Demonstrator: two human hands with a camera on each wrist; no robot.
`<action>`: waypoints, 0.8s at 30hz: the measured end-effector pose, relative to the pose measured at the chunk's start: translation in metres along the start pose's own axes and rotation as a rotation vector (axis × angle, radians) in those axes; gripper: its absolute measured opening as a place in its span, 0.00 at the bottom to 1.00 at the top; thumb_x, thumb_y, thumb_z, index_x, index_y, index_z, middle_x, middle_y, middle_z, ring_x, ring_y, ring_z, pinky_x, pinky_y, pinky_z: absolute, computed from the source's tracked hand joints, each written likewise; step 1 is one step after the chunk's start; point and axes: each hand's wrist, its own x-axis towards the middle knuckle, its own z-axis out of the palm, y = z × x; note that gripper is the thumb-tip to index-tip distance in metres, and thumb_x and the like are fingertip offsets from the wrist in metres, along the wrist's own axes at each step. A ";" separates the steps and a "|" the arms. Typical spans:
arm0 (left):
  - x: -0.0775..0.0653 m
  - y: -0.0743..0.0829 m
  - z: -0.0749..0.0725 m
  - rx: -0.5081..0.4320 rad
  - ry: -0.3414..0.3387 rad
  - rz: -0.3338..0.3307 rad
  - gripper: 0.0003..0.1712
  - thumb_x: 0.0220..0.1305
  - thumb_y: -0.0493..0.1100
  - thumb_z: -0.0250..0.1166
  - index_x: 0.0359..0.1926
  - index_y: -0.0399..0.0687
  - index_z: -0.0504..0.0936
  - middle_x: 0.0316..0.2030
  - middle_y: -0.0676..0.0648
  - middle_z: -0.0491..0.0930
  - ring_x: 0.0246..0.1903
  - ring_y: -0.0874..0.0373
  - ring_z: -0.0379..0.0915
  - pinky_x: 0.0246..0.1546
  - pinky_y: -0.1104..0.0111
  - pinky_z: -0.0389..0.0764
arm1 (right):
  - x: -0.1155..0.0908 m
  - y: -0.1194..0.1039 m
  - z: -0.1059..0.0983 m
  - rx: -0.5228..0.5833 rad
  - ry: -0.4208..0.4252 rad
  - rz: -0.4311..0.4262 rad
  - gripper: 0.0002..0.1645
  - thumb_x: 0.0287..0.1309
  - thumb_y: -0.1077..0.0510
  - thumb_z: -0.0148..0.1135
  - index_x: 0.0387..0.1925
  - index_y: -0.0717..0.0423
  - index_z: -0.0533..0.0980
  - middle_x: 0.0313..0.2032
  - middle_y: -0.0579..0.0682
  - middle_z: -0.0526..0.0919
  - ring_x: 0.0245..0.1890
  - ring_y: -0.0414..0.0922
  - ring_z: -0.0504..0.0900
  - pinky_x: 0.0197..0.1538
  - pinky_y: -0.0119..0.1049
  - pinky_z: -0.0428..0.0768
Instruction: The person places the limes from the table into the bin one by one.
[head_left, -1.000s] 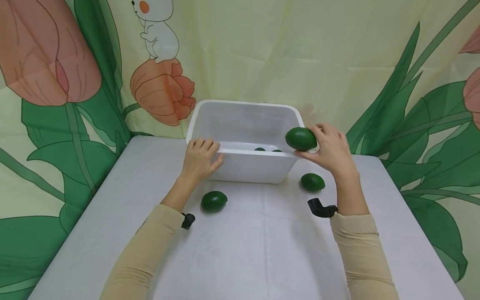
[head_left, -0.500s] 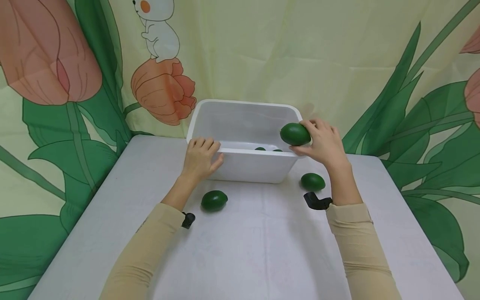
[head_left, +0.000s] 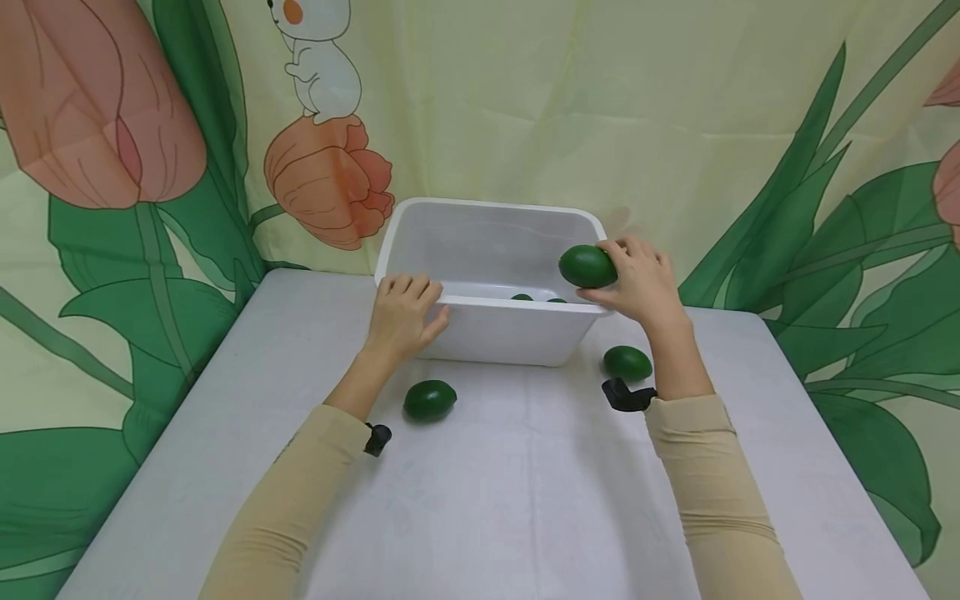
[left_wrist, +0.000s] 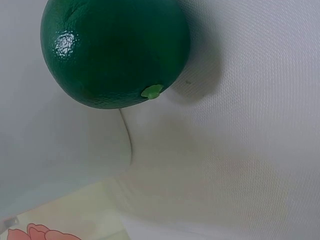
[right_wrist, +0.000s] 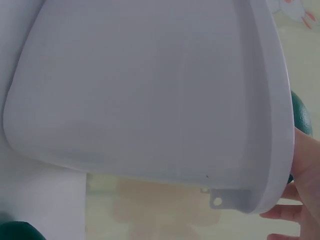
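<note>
My right hand [head_left: 639, 279] pinches a dark green lime [head_left: 587, 267] between thumb and fingers, above the front right corner of a white plastic bin [head_left: 510, 333]. In the right wrist view the bin's outer wall [right_wrist: 150, 95] covers most of that lime [right_wrist: 301, 115]. Over the bin's front rim at the left lie the curled fingers of my left hand [head_left: 405, 321], its thumb outside. On the table, one lime [head_left: 430, 400] rests in front of the bin near my left wrist. Another lime [head_left: 627, 363] lies beside my right wrist. The left wrist view does not show the left hand.
Inside the bin, the tops of two limes [head_left: 522, 297] show behind the front wall. A white cloth covers the table [head_left: 487, 500]. Behind the bin hangs a pale yellow curtain [head_left: 637, 100] printed with flowers. A black wrist mount [head_left: 626, 396] juts from each wrist.
My right hand has carried the lime left and slightly up, from the bin's right edge to above its front right corner. The left hand keeps its place on the rim.
</note>
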 end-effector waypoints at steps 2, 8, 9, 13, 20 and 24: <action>0.000 0.000 0.000 -0.002 0.000 0.001 0.22 0.59 0.54 0.41 0.36 0.44 0.73 0.31 0.46 0.70 0.33 0.49 0.62 0.40 0.56 0.63 | 0.001 0.000 0.001 0.001 -0.004 0.003 0.44 0.40 0.42 0.69 0.58 0.54 0.64 0.56 0.60 0.64 0.57 0.60 0.60 0.57 0.59 0.53; 0.001 0.000 0.000 0.009 0.010 0.009 0.21 0.59 0.54 0.41 0.36 0.44 0.73 0.31 0.46 0.70 0.33 0.48 0.63 0.40 0.56 0.63 | 0.002 0.000 0.002 0.014 -0.020 0.019 0.40 0.45 0.42 0.66 0.58 0.54 0.65 0.57 0.60 0.64 0.58 0.60 0.59 0.58 0.60 0.51; 0.001 0.000 0.000 0.008 0.010 0.010 0.21 0.59 0.54 0.41 0.36 0.44 0.73 0.31 0.46 0.70 0.33 0.48 0.63 0.40 0.56 0.63 | 0.002 0.000 0.002 0.015 -0.024 0.023 0.39 0.46 0.42 0.65 0.58 0.53 0.65 0.57 0.60 0.63 0.58 0.60 0.59 0.58 0.60 0.51; 0.001 0.000 0.000 0.006 0.007 0.008 0.22 0.59 0.54 0.40 0.36 0.44 0.73 0.31 0.46 0.70 0.33 0.48 0.63 0.40 0.56 0.63 | 0.002 0.000 0.004 0.014 -0.031 0.033 0.36 0.49 0.43 0.63 0.57 0.52 0.65 0.57 0.60 0.63 0.58 0.60 0.59 0.58 0.60 0.52; 0.000 0.000 -0.001 0.011 0.002 0.006 0.21 0.59 0.54 0.40 0.36 0.45 0.73 0.32 0.46 0.70 0.33 0.49 0.63 0.40 0.56 0.63 | 0.001 0.000 0.005 0.016 -0.025 0.032 0.34 0.51 0.45 0.62 0.57 0.52 0.65 0.56 0.60 0.63 0.58 0.59 0.59 0.58 0.60 0.52; 0.000 0.000 -0.002 0.012 -0.003 0.006 0.21 0.59 0.54 0.41 0.37 0.45 0.73 0.32 0.46 0.70 0.33 0.49 0.63 0.40 0.56 0.63 | 0.000 0.000 0.004 0.020 -0.022 0.031 0.33 0.52 0.45 0.61 0.57 0.52 0.65 0.56 0.60 0.64 0.57 0.60 0.59 0.58 0.60 0.53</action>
